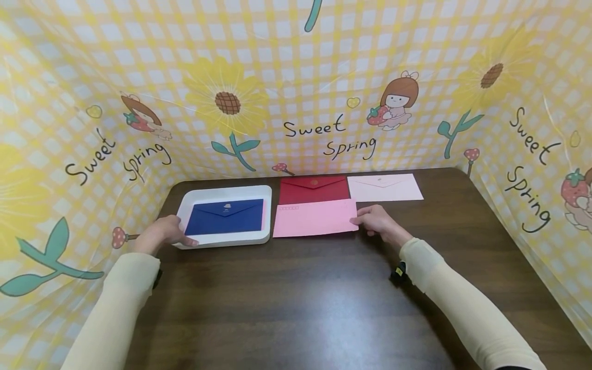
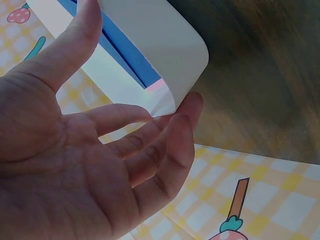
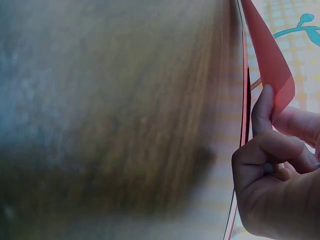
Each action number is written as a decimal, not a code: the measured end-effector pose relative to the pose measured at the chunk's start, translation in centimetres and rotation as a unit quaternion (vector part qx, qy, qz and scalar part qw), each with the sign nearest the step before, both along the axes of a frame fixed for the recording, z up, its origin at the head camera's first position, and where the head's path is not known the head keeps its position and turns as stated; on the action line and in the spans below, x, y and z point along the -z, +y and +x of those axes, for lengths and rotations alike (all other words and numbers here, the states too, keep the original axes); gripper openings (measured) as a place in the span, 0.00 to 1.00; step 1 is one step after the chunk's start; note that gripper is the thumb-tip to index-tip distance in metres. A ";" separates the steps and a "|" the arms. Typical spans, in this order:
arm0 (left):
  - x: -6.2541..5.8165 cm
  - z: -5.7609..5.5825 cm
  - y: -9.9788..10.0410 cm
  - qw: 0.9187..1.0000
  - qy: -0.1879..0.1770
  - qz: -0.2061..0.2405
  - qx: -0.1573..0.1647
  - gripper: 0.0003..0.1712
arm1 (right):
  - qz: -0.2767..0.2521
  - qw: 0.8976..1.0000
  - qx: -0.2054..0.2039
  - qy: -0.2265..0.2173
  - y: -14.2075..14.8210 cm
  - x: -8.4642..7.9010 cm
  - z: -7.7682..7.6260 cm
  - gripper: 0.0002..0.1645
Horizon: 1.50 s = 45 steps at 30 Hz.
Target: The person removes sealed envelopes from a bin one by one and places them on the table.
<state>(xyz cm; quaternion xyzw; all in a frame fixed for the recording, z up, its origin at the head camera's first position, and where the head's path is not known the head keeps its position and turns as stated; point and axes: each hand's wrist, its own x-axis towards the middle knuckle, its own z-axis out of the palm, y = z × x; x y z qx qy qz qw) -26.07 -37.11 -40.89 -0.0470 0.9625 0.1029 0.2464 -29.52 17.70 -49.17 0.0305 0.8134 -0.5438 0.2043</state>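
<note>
My right hand (image 1: 378,222) pinches the right edge of a pink envelope (image 1: 314,218) between thumb and fingers. In the right wrist view that pink envelope (image 3: 270,62) is raised off the table at a tilt. My left hand (image 1: 167,232) holds the left front corner of a white tray (image 1: 236,240), thumb on the front wall and fingers at the side. A dark blue envelope (image 1: 224,220) lies in the tray, a pink edge showing beneath it. The left wrist view shows the left hand (image 2: 115,155) curled about the tray's corner (image 2: 185,45).
Behind the pink envelope lies a red envelope (image 1: 314,191), its lower part covered. A pale pink envelope (image 1: 386,188) lies to its right near the back edge. The brown wooden table (image 1: 296,303) is bordered by yellow checked cloth (image 1: 296,77).
</note>
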 end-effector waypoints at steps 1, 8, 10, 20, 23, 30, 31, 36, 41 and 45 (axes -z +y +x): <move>0.0 0.0 0.0 1.000 -0.001 -0.001 -0.001 0.58 | 0.000 1.000 0.000 0.000 0.0 0.0 0.0 0.16; -0.1 0.0 0.1 1.000 -0.003 -0.002 -0.001 0.56 | -0.002 1.000 -0.002 0.000 0.3 0.3 -0.1 0.15; -0.1 0.1 0.1 1.000 -0.001 -0.002 0.003 0.57 | -0.004 1.000 -0.002 -0.004 0.3 0.5 -0.2 0.15; 0.1 0.2 0.0 1.000 0.006 -0.004 0.007 0.57 | 0.002 1.000 0.001 -0.009 0.2 0.4 -0.2 0.16; 0.2 0.2 0.0 1.000 0.007 -0.003 0.010 0.56 | 0.009 1.000 0.001 -0.011 0.2 0.3 -0.2 0.16; 0.7 -0.2 -0.3 1.000 0.004 -0.004 0.007 0.58 | 0.037 0.999 0.003 -0.009 0.1 0.2 -0.3 0.19; 0.7 -0.2 -0.3 1.000 0.003 -0.005 0.006 0.58 | 0.041 0.999 0.002 -0.009 0.0 0.3 -0.3 0.19; 0.0 0.1 0.2 1.000 0.003 -0.011 0.006 0.56 | 0.052 0.999 0.000 -0.007 0.0 0.4 -0.4 0.18; 0.0 0.0 0.1 1.000 0.007 -0.008 0.011 0.56 | 0.056 0.998 0.001 -0.005 0.0 0.5 -0.5 0.18; 0.1 0.0 0.0 1.000 0.009 -0.007 0.014 0.55 | 0.056 0.998 -0.003 -0.004 0.0 0.4 -0.6 0.18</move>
